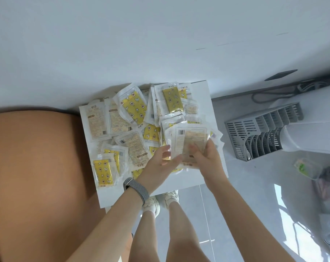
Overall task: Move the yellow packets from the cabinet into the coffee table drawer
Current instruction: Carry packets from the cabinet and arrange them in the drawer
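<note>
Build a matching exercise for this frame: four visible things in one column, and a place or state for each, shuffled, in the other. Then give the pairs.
Things
1. Stack of packets
2. Wristband
3. Grey slotted rack
4. Loose yellow packets

Places or states
A. Lying on the floor, to the right of the white surface
B. Strewn in a heap across the white surface
C. Gripped in the right hand, with the left hand touching it
D. Worn on the left arm

Pairs: 1-C, 2-D, 3-A, 4-B
</note>
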Demonstrator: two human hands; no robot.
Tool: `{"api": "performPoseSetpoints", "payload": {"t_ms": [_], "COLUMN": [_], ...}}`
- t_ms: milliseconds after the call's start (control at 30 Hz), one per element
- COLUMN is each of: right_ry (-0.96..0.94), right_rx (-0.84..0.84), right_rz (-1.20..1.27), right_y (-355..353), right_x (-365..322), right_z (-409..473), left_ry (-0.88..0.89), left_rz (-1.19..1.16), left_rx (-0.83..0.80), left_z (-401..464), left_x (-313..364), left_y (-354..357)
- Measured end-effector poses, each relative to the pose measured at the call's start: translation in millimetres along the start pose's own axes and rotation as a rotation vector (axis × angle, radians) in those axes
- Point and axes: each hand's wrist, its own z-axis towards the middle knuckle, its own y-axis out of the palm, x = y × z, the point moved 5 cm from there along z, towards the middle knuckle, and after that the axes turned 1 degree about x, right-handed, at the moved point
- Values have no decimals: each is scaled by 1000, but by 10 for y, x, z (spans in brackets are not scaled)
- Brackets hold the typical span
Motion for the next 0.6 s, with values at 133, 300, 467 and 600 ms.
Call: {"api": "performPoseSetpoints", "payload": {"t_ms": [133,300,467,600], "right_ry": [167,137,6,-167], "right_rx": [-225,-353,-188,30], "right_rz": [189,61,-347,-846], "right_y": [298,423,346,359], "right_x": [135,64,-54,-106], "right_z": [-346,-389,-54,256], "left_ry": [-33,-44,27,14], "left_rz": [-334,-325,-362,-472], "left_rx": [9,60,201,291], "left_z": [-21,-41,-54,-58], "left_x": [44,-27,-63,-150], "left_y": [10,-184,-341,-504]}}
